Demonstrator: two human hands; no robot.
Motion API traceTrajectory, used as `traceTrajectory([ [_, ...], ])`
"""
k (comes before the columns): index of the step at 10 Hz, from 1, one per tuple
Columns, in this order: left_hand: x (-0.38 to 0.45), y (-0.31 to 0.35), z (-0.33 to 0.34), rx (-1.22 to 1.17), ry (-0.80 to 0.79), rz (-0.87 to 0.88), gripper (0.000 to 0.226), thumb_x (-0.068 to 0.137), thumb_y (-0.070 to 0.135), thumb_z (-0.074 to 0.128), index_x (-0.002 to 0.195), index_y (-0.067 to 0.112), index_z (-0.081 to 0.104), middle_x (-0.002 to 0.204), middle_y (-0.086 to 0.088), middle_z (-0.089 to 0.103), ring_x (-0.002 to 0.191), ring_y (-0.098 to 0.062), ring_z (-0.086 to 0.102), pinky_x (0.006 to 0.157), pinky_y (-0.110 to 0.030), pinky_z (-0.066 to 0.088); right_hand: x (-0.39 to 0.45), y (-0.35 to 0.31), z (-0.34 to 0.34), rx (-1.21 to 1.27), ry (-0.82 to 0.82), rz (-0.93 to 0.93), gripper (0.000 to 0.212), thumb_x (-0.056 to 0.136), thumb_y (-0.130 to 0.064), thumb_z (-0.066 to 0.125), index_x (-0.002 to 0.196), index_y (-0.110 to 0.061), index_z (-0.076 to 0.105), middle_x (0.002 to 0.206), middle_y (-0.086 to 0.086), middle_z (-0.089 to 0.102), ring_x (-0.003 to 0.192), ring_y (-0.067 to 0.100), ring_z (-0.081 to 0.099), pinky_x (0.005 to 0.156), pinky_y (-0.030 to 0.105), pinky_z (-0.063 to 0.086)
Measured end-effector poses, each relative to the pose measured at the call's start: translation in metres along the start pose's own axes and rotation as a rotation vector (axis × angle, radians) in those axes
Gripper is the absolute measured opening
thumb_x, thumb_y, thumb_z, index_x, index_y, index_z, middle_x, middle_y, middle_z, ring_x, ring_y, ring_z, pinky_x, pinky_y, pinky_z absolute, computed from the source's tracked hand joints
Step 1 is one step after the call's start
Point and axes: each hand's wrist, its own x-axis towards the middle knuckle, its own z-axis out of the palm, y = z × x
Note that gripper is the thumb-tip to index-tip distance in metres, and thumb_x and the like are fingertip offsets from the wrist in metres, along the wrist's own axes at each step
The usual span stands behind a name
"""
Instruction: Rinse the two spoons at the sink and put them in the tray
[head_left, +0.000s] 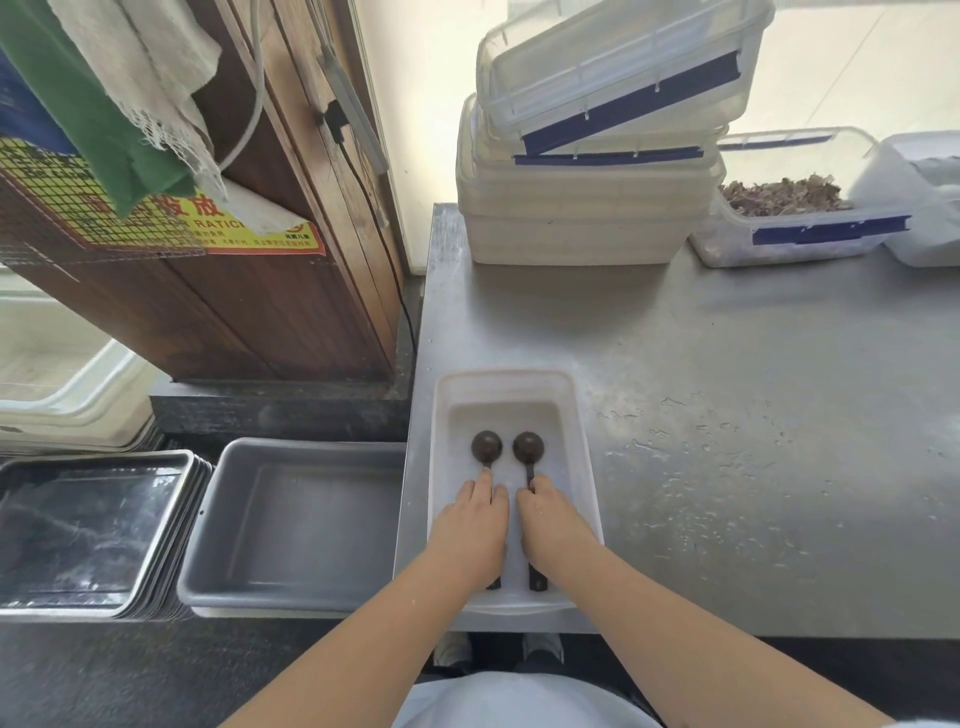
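Two dark brown spoons lie side by side in a white plastic tray at the near edge of the steel counter. The left spoon and the right spoon have their round bowls pointing away from me. My left hand rests over the left spoon's handle, fingers curled down on it. My right hand covers the right spoon's handle the same way. The handle ends stick out below my wrists.
A grey plastic tub sits left of the tray, beside a stack of metal baking trays. Stacked white lidded boxes and a box of brown shavings stand at the counter's back. Water drops spot the steel counter.
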Motion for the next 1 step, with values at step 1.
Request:
traceTrajectory([
  [1, -0.01, -0.0041, -0.0141, -0.015, 0.077, 0.032, 0.067, 0.09, 0.029, 0.057, 0.147, 0.013, 0.025, 0.161, -0.016, 0.012, 0.148, -0.032, 0.01, 0.118, -0.043, 0.02, -0.0076, -0.0036, -0.0113, 0.059, 0.058, -0.032, 0.039, 0.089, -0.008, 0.06, 0.126, -0.014, 0.05, 0.13, 0.006, 0.044, 0.105, 0.023, 0.056, 0.085, 0.034, 0.052],
])
